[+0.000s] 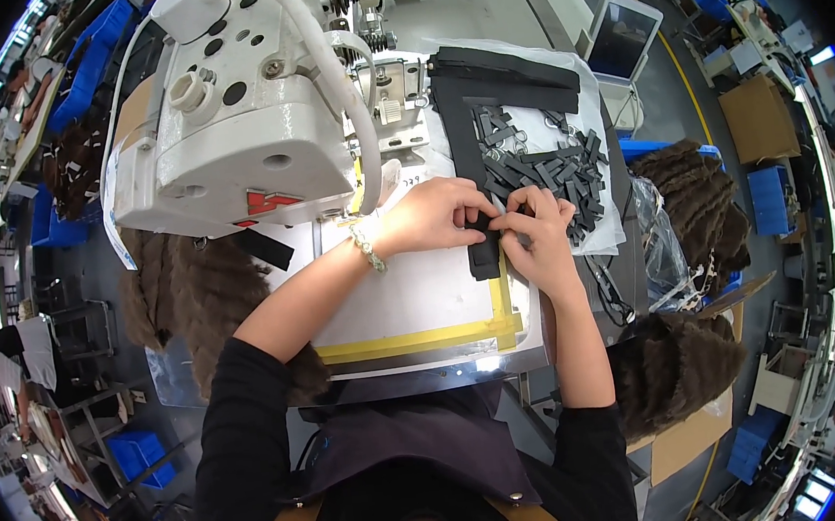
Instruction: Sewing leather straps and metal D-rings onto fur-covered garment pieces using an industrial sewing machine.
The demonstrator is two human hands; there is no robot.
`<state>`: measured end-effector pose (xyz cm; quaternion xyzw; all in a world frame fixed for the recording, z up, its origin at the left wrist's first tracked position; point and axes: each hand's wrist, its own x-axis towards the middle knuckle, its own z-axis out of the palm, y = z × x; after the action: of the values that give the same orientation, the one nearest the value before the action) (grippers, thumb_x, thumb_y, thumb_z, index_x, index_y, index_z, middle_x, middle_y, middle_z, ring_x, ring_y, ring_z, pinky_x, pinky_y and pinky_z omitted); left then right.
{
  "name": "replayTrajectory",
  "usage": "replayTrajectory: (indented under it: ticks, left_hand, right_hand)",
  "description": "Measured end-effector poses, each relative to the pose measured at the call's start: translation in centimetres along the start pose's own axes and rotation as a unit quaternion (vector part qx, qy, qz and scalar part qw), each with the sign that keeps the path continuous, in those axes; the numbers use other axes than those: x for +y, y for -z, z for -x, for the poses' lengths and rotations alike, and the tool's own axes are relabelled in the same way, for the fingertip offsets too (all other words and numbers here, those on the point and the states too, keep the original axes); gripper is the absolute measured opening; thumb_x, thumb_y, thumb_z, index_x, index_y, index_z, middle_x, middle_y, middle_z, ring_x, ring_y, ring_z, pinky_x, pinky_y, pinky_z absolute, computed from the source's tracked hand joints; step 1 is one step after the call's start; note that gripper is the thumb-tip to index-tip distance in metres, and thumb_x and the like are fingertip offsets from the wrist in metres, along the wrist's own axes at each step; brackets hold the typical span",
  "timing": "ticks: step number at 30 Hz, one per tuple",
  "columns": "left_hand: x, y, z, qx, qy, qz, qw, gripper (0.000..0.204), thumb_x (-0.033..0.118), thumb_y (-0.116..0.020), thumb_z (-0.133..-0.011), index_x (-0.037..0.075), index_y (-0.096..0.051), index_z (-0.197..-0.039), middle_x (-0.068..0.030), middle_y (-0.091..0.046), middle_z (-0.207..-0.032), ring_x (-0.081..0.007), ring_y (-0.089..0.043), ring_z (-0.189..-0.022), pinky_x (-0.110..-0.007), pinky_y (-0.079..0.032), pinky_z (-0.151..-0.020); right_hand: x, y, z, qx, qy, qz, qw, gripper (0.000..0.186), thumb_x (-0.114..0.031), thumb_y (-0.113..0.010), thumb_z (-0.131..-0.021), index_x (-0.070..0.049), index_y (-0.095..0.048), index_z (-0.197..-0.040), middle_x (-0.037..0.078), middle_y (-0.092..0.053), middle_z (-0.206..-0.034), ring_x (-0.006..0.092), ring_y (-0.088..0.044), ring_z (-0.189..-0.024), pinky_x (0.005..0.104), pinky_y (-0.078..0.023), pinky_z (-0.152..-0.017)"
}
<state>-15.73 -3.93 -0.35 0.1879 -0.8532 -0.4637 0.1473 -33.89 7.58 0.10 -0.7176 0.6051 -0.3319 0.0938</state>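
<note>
My left hand (438, 215) and my right hand (539, 239) meet over the right part of the white work surface (392, 308). Both have their fingers pinched at a dark piece beside a long black fabric strip (484, 259), whose end hangs toward me. The fingers partly hide what they grip, and it looks like a small black strip. Just right of them lies a heap of small black tabs (571, 180), some with metal rings, on white sheeting. Wider black fabric strips (510, 76) lie behind the heap.
A white sewing machine (247, 156) stands left of my hands. Brown fur pieces (209, 291) hang at the left; more fur (684, 365) sits at the right. Yellow tape (415, 342) edges the work surface. Scissors (610, 292) lie right of my right wrist, and a screen (622, 35) stands behind.
</note>
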Motion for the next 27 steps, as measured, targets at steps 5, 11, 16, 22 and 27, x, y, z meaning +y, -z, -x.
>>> replayTrajectory:
  ticks: [5,11,16,22,27]
  left_hand:
    - [-0.17,0.01,0.00,-0.001,0.004,0.001,1.000,0.035,0.014,-0.082,-0.071,0.013,-0.075,-0.106,-0.0043,-0.062,-0.079,-0.0145,-0.060,-0.067,-0.028,-0.049,-0.061]
    - [-0.24,0.06,0.00,0.001,0.001,0.012,1.000,0.036,0.012,-0.082,-0.072,0.012,-0.074,-0.106,-0.0045,-0.062,-0.079,-0.0143,-0.060,-0.066,-0.028,-0.049,-0.060]
    - [-0.12,-0.09,0.12,0.008,0.000,0.010,1.000,0.035,0.013,-0.082,-0.072,0.011,-0.073,-0.106,-0.0041,-0.061,-0.080,-0.0140,-0.059,-0.065,-0.028,-0.049,-0.060]
    - [-0.23,-0.06,0.04,0.013,0.004,0.017,1.000,0.029,0.014,-0.082,-0.071,0.008,-0.069,-0.097,-0.0040,-0.061,-0.079,-0.0144,-0.059,-0.065,-0.028,-0.049,-0.062]
    - [-0.12,-0.11,0.03,0.020,0.017,0.019,0.999,0.028,0.015,-0.081,-0.070,0.006,-0.065,-0.092,-0.0046,-0.064,-0.079,-0.0152,-0.062,-0.066,-0.029,-0.051,-0.063]
  right_hand:
    - [-0.01,0.00,-0.03,0.004,-0.001,-0.001,1.000,0.014,-0.004,-0.065,-0.069,-0.012,-0.072,-0.078,0.001,-0.054,-0.089,0.0183,-0.052,-0.087,0.0381,-0.026,-0.083]
    - [0.02,0.00,-0.03,0.007,-0.001,0.001,1.000,0.015,-0.002,-0.065,-0.069,-0.012,-0.072,-0.078,0.000,-0.054,-0.088,0.0178,-0.052,-0.086,0.0378,-0.027,-0.083]
    - [0.03,-0.08,-0.03,0.008,0.001,0.000,1.000,0.017,-0.002,-0.064,-0.068,-0.012,-0.072,-0.080,0.000,-0.055,-0.088,0.0183,-0.052,-0.087,0.0378,-0.026,-0.083]
    - [-0.01,-0.17,-0.12,0.007,-0.004,-0.008,1.000,0.016,-0.003,-0.066,-0.069,-0.012,-0.072,-0.080,0.000,-0.056,-0.089,0.0184,-0.052,-0.088,0.0374,-0.026,-0.084]
    - [-0.14,-0.13,-0.19,-0.002,-0.014,-0.016,1.000,0.010,-0.012,-0.074,-0.071,-0.012,-0.072,-0.081,0.000,-0.055,-0.089,0.0171,-0.051,-0.089,0.0376,-0.025,-0.084]
